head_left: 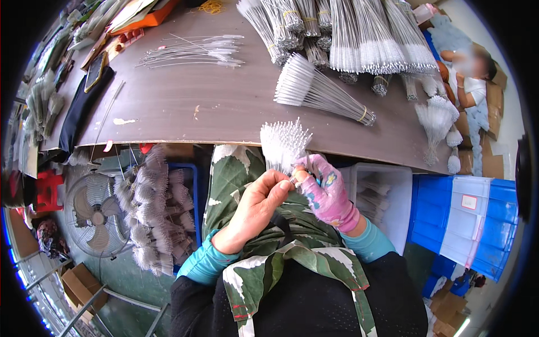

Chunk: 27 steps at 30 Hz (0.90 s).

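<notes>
Above my lap, at the table's front edge, stands a bundle of white-bristled wire brushes [285, 143], bristle ends up. My left hand [259, 201] is bare, its thumb and fingers pinched at the bundle's lower part. My right hand [325, 194], in a pink flowered glove with bared fingertips, is closed against the bundle's right side. Between its fingers shows a small dark metal tool [308, 163], whose kind I cannot make out. The wire stems are mostly hidden behind my hands. A tied bundle of similar brushes [320, 90] lies on the table just beyond.
Many tied brush bundles [368, 39] are piled on the brown table [185, 106]; loose brushes [196, 51] lie at its far left. Brush-filled bins, one white [401, 196], flank my lap. A fan [96, 216] stands at left, blue-and-white crates [463, 219] at right. Another person [474, 84] sits at far right.
</notes>
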Motion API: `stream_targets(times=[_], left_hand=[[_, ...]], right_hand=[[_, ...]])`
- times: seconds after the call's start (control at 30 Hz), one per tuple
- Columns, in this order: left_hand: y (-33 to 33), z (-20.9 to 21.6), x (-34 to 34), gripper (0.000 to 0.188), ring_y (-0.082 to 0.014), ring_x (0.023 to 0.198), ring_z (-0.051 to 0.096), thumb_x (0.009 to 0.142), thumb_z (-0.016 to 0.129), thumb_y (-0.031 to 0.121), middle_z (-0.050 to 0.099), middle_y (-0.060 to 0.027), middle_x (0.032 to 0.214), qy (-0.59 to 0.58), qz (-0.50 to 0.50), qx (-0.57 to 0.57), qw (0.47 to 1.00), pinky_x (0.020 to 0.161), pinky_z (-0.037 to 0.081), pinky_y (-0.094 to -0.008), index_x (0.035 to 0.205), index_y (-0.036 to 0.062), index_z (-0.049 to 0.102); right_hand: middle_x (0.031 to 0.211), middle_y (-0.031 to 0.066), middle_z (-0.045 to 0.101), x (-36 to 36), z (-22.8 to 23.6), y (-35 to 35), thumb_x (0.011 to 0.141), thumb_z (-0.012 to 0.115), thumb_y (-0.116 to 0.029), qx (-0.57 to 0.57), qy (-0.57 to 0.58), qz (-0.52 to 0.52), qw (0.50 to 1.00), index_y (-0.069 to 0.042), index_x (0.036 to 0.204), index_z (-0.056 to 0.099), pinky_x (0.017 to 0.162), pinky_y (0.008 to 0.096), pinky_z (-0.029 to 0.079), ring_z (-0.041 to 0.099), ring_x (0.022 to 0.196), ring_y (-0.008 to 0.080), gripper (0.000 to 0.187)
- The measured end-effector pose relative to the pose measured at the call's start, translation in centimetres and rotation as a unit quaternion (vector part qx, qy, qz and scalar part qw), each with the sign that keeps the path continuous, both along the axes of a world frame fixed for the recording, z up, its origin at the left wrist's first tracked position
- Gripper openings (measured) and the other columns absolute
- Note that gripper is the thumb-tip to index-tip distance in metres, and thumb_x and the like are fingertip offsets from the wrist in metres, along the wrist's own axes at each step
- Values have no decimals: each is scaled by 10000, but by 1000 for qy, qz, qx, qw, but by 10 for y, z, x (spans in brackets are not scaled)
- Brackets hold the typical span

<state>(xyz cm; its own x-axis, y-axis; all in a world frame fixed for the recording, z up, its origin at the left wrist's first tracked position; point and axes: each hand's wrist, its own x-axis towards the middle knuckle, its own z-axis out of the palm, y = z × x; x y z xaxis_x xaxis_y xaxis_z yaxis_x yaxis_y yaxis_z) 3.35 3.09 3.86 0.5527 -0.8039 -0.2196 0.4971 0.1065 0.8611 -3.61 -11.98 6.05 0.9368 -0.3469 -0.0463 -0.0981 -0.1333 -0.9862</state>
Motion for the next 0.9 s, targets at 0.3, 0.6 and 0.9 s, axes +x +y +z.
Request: stream_targets(times=[0.3,0.6,0.9], left_hand=[[-2,12,1,235,-8,640,343,956,490,150,465,81,755,91,-21,28,995,568,309,-149,1141,39,584],[-11,-1,-5,163,-2,572,305,958,489,181,421,80,660,59,-1,10,998,499,217,-161,1012,66,592],[-14,-10,-11,142,-26,646,425,943,518,128,498,42,706,-29,33,28,999,581,372,-178,973,0,571]], right_hand=[[749,9,538,-10,6,-32,920,534,-211,198,50,-113,972,-64,1001,559,432,167,318,483,567,58,170],[797,8,581,-13,8,-34,900,563,-161,193,110,-73,972,-46,981,594,486,172,368,509,603,54,144],[834,-12,596,-10,3,-23,855,613,-99,158,117,10,980,-38,941,595,617,204,433,524,719,57,107]])
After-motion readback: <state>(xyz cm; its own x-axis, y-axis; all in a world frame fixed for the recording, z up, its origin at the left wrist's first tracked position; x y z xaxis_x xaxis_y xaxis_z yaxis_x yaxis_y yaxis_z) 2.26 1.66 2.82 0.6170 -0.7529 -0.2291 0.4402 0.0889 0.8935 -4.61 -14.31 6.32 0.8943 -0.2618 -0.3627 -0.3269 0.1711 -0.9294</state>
